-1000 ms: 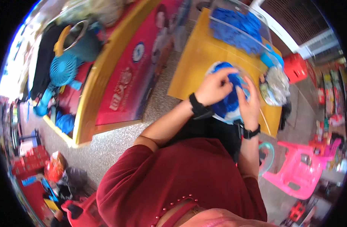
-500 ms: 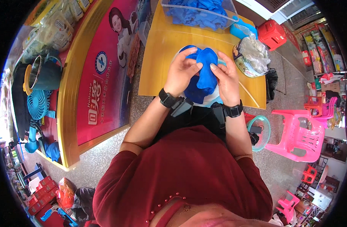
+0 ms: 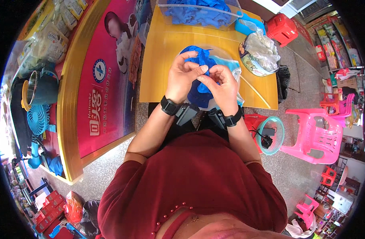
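Over the near part of the yellow table, both hands meet at a piece of thin, crumpled blue fabric. My left hand pinches it between thumb and fingers. My right hand also has its fingertips closed on it, close to the left thumb. My fingers partly hide the fabric. Darker blue fabric lies just below the hands. Under and beside it is a pale, shiny sheet or bag with light blue parts, whose kind I cannot make out.
A clear bin of blue fabric pieces stands at the table's far side. On the right are a round tub with a plastic bag, a thin wooden stick, a green basket and a pink chair. A yellow-edged counter stands left.
My hands have come together, the right moving left toward the left one. The blue fabric, spread out between them before, is now bunched up. The view has shifted slightly.
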Tool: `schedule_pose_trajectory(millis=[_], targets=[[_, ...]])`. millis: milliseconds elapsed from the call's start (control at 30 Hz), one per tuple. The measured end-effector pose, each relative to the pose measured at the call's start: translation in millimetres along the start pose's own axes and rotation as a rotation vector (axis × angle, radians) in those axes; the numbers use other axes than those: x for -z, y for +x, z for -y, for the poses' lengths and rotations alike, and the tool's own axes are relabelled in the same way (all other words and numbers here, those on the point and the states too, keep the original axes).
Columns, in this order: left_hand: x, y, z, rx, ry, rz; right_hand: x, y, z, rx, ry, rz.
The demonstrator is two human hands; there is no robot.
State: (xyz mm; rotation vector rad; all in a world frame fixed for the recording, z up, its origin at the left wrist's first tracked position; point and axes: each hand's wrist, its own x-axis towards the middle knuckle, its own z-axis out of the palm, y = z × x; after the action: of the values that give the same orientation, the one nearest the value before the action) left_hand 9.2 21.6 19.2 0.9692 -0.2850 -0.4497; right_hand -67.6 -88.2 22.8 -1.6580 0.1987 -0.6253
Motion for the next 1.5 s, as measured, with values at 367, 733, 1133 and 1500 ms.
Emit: schedule_pose_trajectory(millis=[367,733,1133,1500], targets=[[7.9,5.7,7.6,0.122,-0.074,0.090,8.1,-1.6,4.1,-0.029,-0.034,0.003],[-1.2,-1.0,-5.9,0.063,0.095,0.135,-1.5,-8.6,4.1,0.080,-0.091,-0.157],[-16.1,-10.9,1.7,-0.149,0.198,-0.015,-8.8,-17.3,4.5,0.118,-0.152,-0.049],[-7.8,-9.0,-7.9,0.243,-0.404,0.137,-5.1,-10.0,4.4,0.100,-0.171,-0.143]])
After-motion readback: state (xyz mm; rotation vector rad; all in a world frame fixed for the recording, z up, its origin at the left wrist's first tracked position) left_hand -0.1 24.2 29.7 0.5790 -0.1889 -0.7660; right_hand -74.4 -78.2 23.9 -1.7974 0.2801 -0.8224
